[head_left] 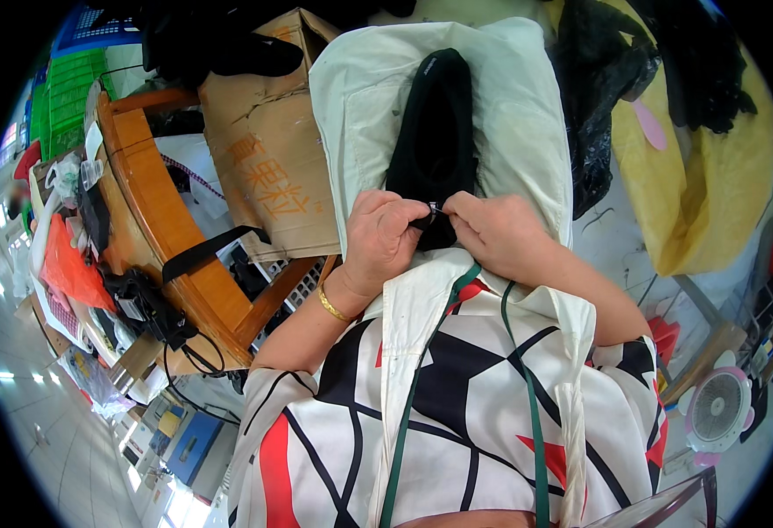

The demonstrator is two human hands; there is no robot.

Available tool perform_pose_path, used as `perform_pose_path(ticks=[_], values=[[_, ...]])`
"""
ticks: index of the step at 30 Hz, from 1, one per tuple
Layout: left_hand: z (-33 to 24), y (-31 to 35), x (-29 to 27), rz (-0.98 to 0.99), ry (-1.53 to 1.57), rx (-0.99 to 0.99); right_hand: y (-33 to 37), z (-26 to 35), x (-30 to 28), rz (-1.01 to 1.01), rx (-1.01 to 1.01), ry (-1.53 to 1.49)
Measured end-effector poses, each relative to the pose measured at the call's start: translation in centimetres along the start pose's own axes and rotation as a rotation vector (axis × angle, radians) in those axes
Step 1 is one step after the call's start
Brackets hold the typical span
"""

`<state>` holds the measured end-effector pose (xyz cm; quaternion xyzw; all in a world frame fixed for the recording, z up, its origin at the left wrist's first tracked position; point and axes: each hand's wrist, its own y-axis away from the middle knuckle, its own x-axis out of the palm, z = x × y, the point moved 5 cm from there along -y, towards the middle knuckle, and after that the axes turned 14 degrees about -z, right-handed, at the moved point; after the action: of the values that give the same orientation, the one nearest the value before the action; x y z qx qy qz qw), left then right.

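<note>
A black low-cut sock (418, 114), or a sock-shaped fabric piece, lies lengthwise on a pale cloth-covered pad (518, 106) in front of me. Its rounded end points away, and a long opening shows in its middle. My left hand (381, 233) pinches the near end of it between thumb and fingers. From the other side, my right hand (501, 231) pinches the same end. The fingertips of both almost meet around a small shiny bit (434, 208), too small to name. Part of the near end is hidden beneath my hands.
A cardboard box (263, 158) and a wooden chair (162, 211) stand at left. Black plastic bags (593, 97) and a yellow sack (668, 194) with a pink paddle-shaped piece (648, 126) lie at right. A small fan (719, 403) sits lower right; green crates (69, 97) are far left.
</note>
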<state>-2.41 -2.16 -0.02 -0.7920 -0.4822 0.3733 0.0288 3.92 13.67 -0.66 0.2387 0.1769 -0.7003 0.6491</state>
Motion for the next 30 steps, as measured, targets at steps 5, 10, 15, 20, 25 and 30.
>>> perform_pose_path(ticks=[5,10,15,20,25,30], values=[[-0.3,0.3,-0.1,-0.016,-0.035,-0.018,-0.1,0.3,1.4,-0.002,-0.014,0.058],[-0.6,0.2,-0.5,-0.062,-0.114,-0.047,0.4,-0.3,1.8,-0.094,0.020,-0.028],[-0.1,0.7,-0.3,-0.035,-0.005,-0.077,-0.3,-0.6,1.4,-0.137,0.220,-0.258],[-0.1,0.6,-0.2,0.011,0.001,-0.048,-1.6,-0.3,1.4,0.015,0.344,-0.379],[-0.5,0.3,-0.4,0.050,-0.060,0.009,-2.4,0.1,0.0,-0.153,0.040,-0.296],[-0.5,0.2,-0.2,0.029,-0.023,0.087,-3.0,0.4,0.8,-0.154,-0.076,-0.193]])
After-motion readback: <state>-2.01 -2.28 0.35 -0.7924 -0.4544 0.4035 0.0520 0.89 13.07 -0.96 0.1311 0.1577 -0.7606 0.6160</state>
